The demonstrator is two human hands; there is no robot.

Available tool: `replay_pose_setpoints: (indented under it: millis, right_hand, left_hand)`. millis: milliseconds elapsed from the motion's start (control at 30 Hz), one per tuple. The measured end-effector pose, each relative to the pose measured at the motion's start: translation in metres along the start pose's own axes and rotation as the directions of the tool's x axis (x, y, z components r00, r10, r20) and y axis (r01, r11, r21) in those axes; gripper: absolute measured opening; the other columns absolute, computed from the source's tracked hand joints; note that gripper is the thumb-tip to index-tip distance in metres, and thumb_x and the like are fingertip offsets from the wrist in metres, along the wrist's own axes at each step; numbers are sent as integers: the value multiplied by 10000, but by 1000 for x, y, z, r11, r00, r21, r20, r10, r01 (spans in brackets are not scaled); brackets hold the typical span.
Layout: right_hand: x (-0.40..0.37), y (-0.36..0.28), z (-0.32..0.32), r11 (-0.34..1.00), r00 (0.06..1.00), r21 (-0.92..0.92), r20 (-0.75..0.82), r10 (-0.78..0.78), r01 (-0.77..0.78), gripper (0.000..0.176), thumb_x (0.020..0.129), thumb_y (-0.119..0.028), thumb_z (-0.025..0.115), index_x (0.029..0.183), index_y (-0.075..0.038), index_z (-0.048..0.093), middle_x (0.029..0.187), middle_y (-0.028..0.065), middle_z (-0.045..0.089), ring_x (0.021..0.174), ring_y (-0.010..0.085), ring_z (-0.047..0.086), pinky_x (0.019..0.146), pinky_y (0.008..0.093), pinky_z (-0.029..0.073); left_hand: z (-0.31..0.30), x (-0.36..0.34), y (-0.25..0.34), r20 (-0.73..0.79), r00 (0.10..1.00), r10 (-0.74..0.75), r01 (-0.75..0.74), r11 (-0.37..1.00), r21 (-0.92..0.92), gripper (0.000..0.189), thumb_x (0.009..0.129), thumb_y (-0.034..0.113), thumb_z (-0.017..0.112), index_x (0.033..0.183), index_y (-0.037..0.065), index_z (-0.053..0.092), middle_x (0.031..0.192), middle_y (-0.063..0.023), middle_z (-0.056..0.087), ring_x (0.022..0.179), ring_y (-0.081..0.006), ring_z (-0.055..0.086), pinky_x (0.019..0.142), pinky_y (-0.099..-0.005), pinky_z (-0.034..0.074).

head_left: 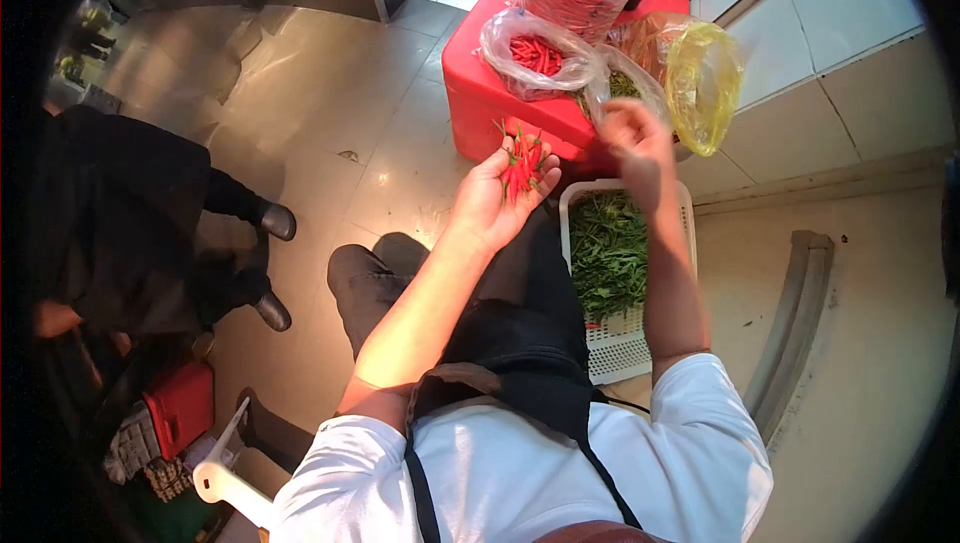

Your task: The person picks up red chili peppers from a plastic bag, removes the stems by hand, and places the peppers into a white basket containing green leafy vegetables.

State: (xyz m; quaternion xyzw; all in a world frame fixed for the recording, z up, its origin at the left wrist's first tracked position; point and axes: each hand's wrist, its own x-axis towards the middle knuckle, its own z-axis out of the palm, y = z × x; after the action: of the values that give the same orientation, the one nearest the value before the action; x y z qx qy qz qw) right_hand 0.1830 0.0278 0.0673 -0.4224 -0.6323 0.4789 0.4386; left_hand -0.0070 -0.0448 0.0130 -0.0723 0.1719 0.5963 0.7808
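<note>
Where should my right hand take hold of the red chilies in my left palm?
Probably pinch the green stems poking out at the far end of the red chilies, with your right hand coming from above: your left hand cups the bunch palm up, leaving its top uncovered.

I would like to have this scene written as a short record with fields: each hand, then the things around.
Left hand: palm up, fingers curled around several red chilies with green stems
Right hand: blurred, near the plastic bags; whether it holds anything is unclear
Red stand: bears several plastic bags, including an open clear bag with more red chilies inside
White basket: on the floor, partly hidden by the right forearm, with green plant pieces
Other person: at picture left, dark clothing
</note>
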Motion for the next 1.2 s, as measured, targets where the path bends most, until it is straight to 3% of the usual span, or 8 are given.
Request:
replay_pose_setpoints:
  millis: [233,367,500,600,800,933,1100,1200]
  right_hand:
    - [-33,-11,70,853,931,-379,84,-354,359,673,690,-231,847,1248,-23,534,970,130,566,779,232,583,683,325,495]
    - [-33,3,41,854,965,-511,-156,-210,104,525,718,-268,829,1108,-2,600,950,136,589,803,278,592,700,380,499]
    - [-6,50,0,314,806,-932,-40,-590,184,425,735,-290,785,1037,-32,633,929,122,612,909,324,583,796,396,470]
    - [25,106,-33,225,877,-932,159,-453,285,316,805,-276,728,980,-26,644,873,121,633,837,335,598,734,404,473]
    - [73,83,-66,845,828,-529,-508,-237,-83,268,897,-245,614,876,21,645,710,190,611,685,357,614,642,415,467]
    - [50,80,-50,830,975,-558,-191,-115,-11,317,890,-297,643,933,17,666,773,174,646,696,250,626,661,374,477]
    - [28,65,-30,927,917,-373,-353,-188,47,205,896,-185,655,961,10,667,811,113,648,713,212,607,643,311,488]
    - [-5,-1,15,937,982,-308,-31,-184,166,329,812,-163,731,1076,10,637,878,119,639,685,184,590,633,299,491]
  left_hand:
    - [0,-3,-2,-22,999,36,-34,997,62,297,1026,263,417,1146,26,550,1081,-131,633,961,-258,632,787,-378,562]
    - [-9,-13,7,-55,998,-13,13,1000,-14,282,1010,256,462,1140,27,563,1062,-119,636,903,-243,627,703,-311,547]
    - [-12,-13,7,-49,999,-19,18,1000,-22,290,1006,264,472,1141,27,569,1052,-110,634,876,-238,617,670,-287,523]
    - [-4,-13,0,-41,997,-63,63,998,5,262,1004,258,484,1124,43,573,1039,-105,634,856,-222,616,676,-285,527]
    - [-9,-18,3,-78,997,-25,29,998,49,258,1001,272,491,1117,59,578,1029,-94,633,839,-210,615,677,-284,534]
    - [-17,-15,2,-64,997,-36,38,999,22,285,1006,271,471,1134,41,580,1039,-96,646,860,-225,617,686,-290,533]
    - [-12,-10,2,-86,996,-9,14,998,56,288,1009,257,461,1148,27,566,1066,-123,642,904,-250,626,725,-324,551]
    - [-1,-4,3,-104,993,46,-36,995,93,298,1021,266,443,1145,17,550,1064,-146,629,916,-257,628,753,-345,563]
